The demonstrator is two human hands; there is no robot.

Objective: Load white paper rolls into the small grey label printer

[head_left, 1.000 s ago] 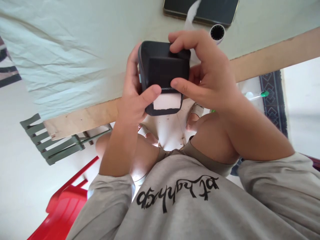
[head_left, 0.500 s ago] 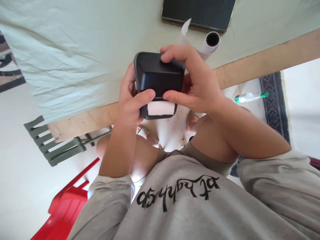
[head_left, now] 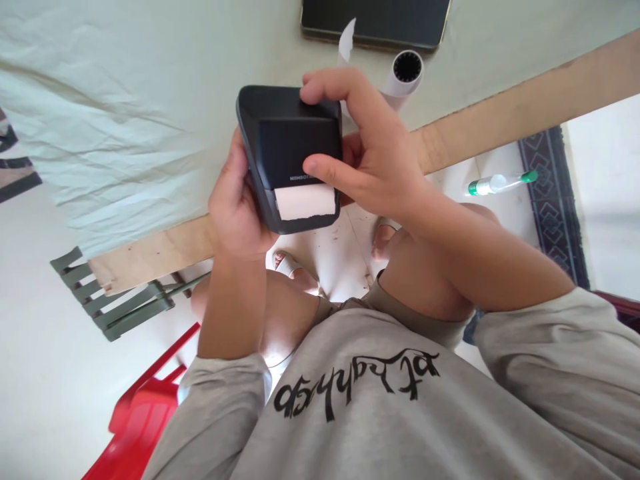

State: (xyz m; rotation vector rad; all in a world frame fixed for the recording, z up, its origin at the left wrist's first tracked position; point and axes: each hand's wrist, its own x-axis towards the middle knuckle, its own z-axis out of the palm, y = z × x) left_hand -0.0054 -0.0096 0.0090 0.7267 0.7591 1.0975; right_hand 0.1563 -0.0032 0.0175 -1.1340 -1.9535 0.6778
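Note:
A small black label printer (head_left: pixel 280 143) with a white paper roll (head_left: pixel 305 201) showing in its open slot is held above the table edge. My left hand (head_left: pixel 235 207) cups it from the left and underneath. My right hand (head_left: pixel 367 157) grips its right side, with the index finger over the top and the thumb pressed on the front lid near the printed brand name. A second white paper roll (head_left: pixel 403 75) with a loose curling strip lies on the table just behind my right hand.
A pale cloth (head_left: pixel 125 113) covers the wooden table (head_left: pixel 500 113). A dark flat tablet (head_left: pixel 375 20) lies at the far edge. On the floor are a green-capped marker (head_left: pixel 500 182), a patterned rug (head_left: pixel 550 200), a red plastic chair (head_left: pixel 140 413) and a grey slatted chair (head_left: pixel 115 300).
The printer and both hands have shifted left. My left thumb has come off the front lid and the hand now cups the side; my right thumb stays on the lid.

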